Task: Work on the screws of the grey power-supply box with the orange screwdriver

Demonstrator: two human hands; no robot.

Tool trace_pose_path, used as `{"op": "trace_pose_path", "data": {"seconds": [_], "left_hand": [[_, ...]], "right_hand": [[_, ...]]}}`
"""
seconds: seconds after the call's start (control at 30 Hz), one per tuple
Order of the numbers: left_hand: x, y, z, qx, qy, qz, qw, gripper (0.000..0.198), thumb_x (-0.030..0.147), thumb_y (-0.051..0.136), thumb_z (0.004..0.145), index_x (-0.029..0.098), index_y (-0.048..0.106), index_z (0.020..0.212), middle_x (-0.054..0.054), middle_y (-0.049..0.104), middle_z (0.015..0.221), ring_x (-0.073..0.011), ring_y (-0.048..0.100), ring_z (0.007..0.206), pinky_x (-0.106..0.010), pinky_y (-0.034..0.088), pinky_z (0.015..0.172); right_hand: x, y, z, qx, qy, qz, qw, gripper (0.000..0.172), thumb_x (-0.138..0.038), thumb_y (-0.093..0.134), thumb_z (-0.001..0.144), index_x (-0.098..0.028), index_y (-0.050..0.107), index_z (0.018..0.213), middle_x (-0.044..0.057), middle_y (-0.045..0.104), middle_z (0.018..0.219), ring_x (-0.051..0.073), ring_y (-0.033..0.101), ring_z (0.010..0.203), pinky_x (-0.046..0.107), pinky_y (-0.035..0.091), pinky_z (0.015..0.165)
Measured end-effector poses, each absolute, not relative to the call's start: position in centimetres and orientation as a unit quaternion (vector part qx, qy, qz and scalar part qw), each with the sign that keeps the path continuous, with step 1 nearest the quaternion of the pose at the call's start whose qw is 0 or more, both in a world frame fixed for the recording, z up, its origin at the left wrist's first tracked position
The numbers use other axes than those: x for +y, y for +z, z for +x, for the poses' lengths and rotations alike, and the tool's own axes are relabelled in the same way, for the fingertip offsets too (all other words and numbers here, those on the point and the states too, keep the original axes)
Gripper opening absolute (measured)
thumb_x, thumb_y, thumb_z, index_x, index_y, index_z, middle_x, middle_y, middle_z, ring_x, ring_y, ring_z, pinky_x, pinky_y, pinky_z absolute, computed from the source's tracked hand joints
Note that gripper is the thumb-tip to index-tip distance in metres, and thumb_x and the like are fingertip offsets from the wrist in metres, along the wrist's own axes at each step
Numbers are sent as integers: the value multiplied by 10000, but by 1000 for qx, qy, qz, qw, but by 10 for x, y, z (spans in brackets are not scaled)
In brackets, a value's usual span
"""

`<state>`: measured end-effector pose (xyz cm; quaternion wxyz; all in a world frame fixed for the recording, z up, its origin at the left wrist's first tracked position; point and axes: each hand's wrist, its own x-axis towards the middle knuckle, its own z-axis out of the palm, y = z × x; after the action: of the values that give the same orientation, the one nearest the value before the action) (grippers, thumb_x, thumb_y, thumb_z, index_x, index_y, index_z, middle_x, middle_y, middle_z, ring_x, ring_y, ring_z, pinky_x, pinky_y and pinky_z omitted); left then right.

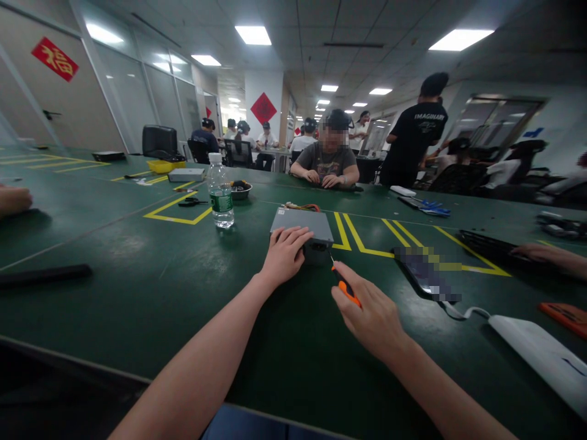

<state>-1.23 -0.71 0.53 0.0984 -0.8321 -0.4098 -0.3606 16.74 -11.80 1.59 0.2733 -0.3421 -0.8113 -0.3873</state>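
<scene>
A grey computer power supply unit [305, 221] sits on the green table, its socket side facing me and coloured wires behind it. My left hand [288, 252] holds its front left part, fingers stretched over the top. My right hand [369, 305] is closed around the orange and black handle of a screwdriver [347, 288]. The screwdriver's thin shaft points up at the unit's front right lower corner. From here I cannot tell whether the tip touches a screw there.
A water bottle [221, 195] stands left of the unit, near a metal bowl [241, 190]. To the right lie a phone [424, 275] on a cable and a white power bank [541, 354]. A co-worker [328, 156] sits opposite; other people's hands show at both sides.
</scene>
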Motion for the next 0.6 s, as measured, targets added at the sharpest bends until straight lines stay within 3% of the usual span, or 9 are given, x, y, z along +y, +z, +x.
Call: {"op": "trace_pose_path", "data": {"seconds": [0.1, 0.27, 0.47, 0.6], "left_hand": [[-7, 5, -12, -409, -359, -833, 99, 461, 142, 425, 812, 299, 443, 1246, 34, 485, 1312, -166, 385, 1229, -388, 201, 1058], [-6, 5, -12, -407, -362, -833, 98, 460, 142, 425, 809, 297, 447, 1241, 33, 483, 1314, -169, 386, 1226, -393, 198, 1055], [-7, 5, -12, -408, -365, -831, 99, 470, 139, 431, 802, 302, 445, 1242, 32, 491, 1306, -170, 390, 1223, -390, 207, 1053], [-7, 5, -13, -408, -361, -832, 99, 474, 139, 431, 801, 305, 443, 1245, 31, 485, 1310, -173, 386, 1227, -393, 203, 1057]], "right_hand": [[-115, 15, 170, -815, -412, -319, 252, 212, -57, 498, 815, -188, 541, 976, 144, 593, 1121, 198, 563, 1056, 239, 494, 744], [-111, 14, 173, -787, -431, -329, 293, 161, -122, 589, 787, -183, 563, 934, 116, 640, 1020, 174, 621, 928, 244, 496, 748], [-115, 14, 169, -829, -371, -324, 267, 176, -86, 495, 819, -176, 558, 956, 150, 562, 1169, 227, 496, 1142, 300, 484, 828], [-113, 15, 172, -803, -415, -320, 283, 161, -113, 555, 803, -193, 567, 943, 124, 614, 1087, 184, 604, 974, 240, 490, 749]]}}
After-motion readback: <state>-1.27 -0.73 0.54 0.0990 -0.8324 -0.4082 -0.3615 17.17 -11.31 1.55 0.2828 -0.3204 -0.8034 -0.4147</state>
